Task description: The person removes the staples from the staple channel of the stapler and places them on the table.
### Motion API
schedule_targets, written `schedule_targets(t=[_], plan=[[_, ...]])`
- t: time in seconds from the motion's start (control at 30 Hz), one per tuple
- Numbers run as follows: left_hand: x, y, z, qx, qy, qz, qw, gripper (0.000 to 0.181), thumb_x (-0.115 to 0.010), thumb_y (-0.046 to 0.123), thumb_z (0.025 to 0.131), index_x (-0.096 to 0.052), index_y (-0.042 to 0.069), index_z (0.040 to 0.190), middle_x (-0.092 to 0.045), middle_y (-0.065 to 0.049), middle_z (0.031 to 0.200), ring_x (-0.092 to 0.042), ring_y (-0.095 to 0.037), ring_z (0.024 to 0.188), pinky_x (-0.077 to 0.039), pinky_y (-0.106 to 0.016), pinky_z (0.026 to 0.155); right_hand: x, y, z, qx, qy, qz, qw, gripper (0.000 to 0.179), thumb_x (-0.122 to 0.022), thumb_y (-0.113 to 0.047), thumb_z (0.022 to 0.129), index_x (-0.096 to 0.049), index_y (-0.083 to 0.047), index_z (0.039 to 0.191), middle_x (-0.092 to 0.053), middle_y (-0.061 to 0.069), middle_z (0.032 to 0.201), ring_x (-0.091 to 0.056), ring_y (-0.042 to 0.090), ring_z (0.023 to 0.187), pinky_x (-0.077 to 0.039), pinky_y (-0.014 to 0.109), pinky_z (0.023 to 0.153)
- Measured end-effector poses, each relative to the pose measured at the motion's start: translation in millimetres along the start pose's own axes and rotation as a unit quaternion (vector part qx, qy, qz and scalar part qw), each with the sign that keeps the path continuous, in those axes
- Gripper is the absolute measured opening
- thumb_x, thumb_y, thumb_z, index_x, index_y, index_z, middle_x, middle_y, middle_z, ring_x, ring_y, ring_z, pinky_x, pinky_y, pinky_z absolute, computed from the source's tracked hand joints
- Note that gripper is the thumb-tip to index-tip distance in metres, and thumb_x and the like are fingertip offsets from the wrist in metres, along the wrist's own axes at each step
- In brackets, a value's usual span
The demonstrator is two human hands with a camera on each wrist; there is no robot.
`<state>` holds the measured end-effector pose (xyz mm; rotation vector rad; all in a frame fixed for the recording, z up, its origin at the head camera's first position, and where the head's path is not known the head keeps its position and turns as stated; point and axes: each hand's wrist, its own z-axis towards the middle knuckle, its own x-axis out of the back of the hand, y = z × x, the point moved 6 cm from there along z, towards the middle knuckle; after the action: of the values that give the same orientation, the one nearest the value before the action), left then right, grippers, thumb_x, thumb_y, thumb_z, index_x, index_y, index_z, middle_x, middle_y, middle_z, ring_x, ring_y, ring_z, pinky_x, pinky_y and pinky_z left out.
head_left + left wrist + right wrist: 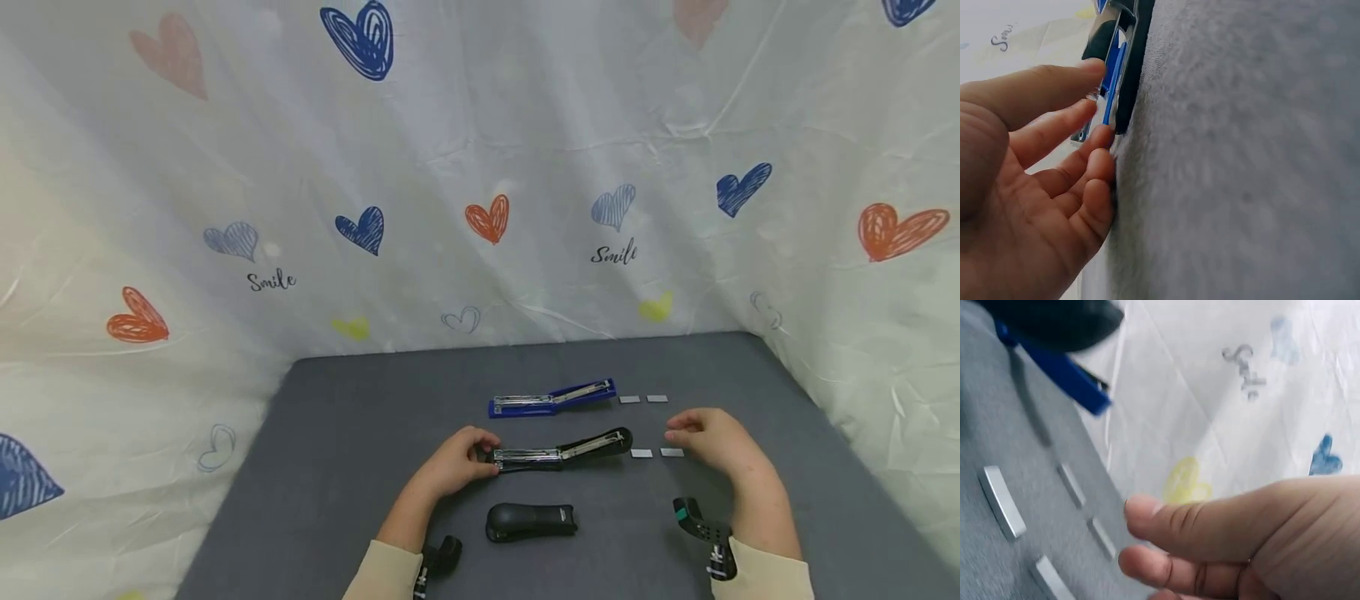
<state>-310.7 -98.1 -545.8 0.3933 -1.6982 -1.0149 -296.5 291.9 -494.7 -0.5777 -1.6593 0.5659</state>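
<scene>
My left hand [453, 462] grips the left end of a black stapler [528, 457] that lies opened out flat, its metal staple channel showing. In the left wrist view the thumb is at one side of the stapler [1130, 81], fingertips at the other. To the right, my right hand [712, 437] hovers near two silvery staple strips [641, 453], thumb and fingers loosely bent with nothing between them. The right wrist view shows a staple strip [1004, 503] on the cloth left of the fingertips.
Behind lies a blue stapler [525, 403], also opened out, with two more staple strips [657, 398] at its right. A closed black stapler [528, 522] lies nearer me. Grey cloth covers the table [360, 467]; a heart-printed white curtain [420, 292] hangs behind and at the sides.
</scene>
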Motion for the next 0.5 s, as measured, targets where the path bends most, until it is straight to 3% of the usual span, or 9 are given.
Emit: schedule_targets(t=[0.2, 0.37, 0.5], plan=[[0.4, 3.7, -17.4, -0.022, 0.009, -0.040, 0.9989, 0.045, -0.077, 0.013, 0.093, -0.062, 0.006, 0.135, -0.056, -0.005, 0.115, -0.052, -0.015, 0.084, -0.046, -0.030, 0.070, -10.9, -37.9, -13.4, 0.042, -0.011, 0.005, 0.9990, 0.034, -0.068, -0.025, 0.101, -0.069, 0.002, 0.122, -0.070, 0.010, 0.107, -0.066, 0.026, 0.092, -0.054, 0.047, 0.076], [-0.1, 7.7, -37.3, -0.019, 0.016, -0.062, 0.9978, 0.039, -0.074, 0.006, 0.093, -0.062, 0.006, 0.130, -0.057, -0.007, 0.113, -0.054, -0.014, 0.083, -0.047, -0.028, 0.068, -22.0, -75.1, -22.2, 0.097, -0.007, -0.017, 0.9951, 0.023, -0.069, -0.024, 0.100, -0.073, -0.007, 0.115, -0.068, 0.000, 0.100, -0.062, 0.018, 0.084, -0.052, 0.041, 0.070], [-3.2, 12.8, -52.0, -0.024, 0.003, -0.074, 0.9970, 0.037, -0.072, -0.001, 0.090, -0.064, 0.005, 0.126, -0.057, -0.006, 0.109, -0.054, -0.013, 0.081, -0.046, -0.027, 0.065, -25.7, -96.1, -28.0, 0.124, 0.013, -0.033, 0.9916, 0.016, -0.071, -0.021, 0.098, -0.075, -0.011, 0.110, -0.063, -0.002, 0.096, -0.057, 0.013, 0.076, -0.048, 0.037, 0.066]])
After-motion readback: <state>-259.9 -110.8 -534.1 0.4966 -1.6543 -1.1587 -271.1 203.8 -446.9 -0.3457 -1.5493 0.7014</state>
